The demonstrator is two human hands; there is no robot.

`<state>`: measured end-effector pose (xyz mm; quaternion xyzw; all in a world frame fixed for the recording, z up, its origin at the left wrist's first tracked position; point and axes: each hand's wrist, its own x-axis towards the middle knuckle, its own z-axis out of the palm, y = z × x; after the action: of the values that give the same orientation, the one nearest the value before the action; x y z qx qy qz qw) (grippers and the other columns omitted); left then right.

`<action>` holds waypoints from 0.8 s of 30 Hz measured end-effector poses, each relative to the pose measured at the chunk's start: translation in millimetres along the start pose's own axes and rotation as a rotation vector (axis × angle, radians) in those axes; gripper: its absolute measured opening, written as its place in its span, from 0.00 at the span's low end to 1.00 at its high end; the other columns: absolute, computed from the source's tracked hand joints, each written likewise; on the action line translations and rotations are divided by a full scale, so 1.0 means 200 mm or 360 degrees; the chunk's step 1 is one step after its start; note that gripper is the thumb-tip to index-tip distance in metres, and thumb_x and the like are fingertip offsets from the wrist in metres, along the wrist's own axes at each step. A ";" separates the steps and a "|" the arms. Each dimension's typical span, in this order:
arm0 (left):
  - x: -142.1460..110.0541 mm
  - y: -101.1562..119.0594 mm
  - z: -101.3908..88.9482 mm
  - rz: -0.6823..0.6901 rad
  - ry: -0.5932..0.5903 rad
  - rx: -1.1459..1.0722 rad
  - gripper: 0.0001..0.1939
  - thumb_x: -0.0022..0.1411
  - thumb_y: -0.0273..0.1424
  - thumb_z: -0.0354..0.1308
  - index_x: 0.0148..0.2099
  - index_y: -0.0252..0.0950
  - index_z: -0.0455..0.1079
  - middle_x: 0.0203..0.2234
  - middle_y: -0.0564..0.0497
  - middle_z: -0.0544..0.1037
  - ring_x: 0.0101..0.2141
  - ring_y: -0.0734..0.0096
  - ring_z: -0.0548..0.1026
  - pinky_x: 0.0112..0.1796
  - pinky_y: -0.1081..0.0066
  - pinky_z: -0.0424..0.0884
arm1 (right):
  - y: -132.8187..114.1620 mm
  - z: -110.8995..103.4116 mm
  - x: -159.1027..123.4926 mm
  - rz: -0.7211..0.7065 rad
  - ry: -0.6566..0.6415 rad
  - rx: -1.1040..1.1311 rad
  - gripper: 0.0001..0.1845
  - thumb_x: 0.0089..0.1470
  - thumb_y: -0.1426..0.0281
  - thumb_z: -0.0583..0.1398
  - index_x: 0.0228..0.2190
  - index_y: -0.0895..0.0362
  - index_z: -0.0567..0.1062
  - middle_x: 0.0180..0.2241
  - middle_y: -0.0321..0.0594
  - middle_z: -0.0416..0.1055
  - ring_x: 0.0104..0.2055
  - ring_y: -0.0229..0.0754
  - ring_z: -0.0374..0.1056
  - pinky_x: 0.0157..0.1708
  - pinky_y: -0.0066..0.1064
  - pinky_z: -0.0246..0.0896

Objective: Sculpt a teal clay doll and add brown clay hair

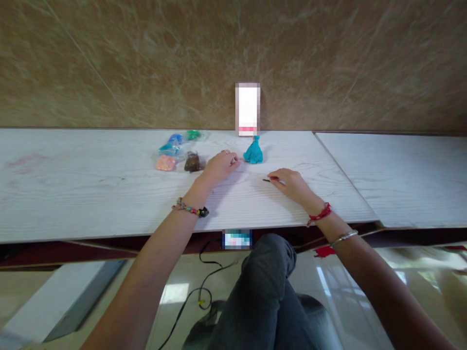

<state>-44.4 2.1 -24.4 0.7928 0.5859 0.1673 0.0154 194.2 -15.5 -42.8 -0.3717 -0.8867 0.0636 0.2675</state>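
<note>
A small teal clay figure [253, 151] stands upright on the white wood-grain table [91, 184]. My left hand [219, 165] rests on the table just left of the figure, fingers curled, not touching it; I cannot make out anything in it. My right hand [290, 183] lies on the table to the right and nearer me, fingers pinched on a thin dark stick [268, 180] whose tip points left.
Several small plastic bags of coloured clay [177, 151], orange, brown, blue and green, lie left of my left hand. A blurred upright card [247, 109] leans on the brown wall behind the figure. A second table [394, 170] adjoins on the right. A black cable [204, 287] hangs below.
</note>
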 end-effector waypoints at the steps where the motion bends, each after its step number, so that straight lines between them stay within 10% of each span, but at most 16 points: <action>1: 0.00 0.00 0.00 0.0001 0.0001 -0.0004 0.13 0.60 0.36 0.46 0.35 0.34 0.68 0.31 0.48 0.69 0.33 0.69 0.67 0.33 0.70 0.62 | 0.00 0.00 0.00 0.0009 -0.0001 0.0008 0.09 0.51 0.74 0.54 0.33 0.58 0.74 0.32 0.43 0.73 0.35 0.42 0.67 0.37 0.34 0.63; 24: -0.01 0.11 0.01 0.0328 -0.0060 -0.0169 0.11 0.58 0.31 0.48 0.39 0.33 0.69 0.32 0.47 0.72 0.34 0.71 0.68 0.36 0.71 0.63 | 0.03 0.06 0.05 0.0111 0.0000 0.0091 0.06 0.49 0.77 0.55 0.30 0.58 0.70 0.29 0.41 0.66 0.33 0.40 0.61 0.35 0.32 0.58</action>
<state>-23.4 -6.6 -21.9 0.8499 0.4912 0.1838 0.0512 186.8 -3.6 -50.2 -0.3946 -0.8710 0.0983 0.2755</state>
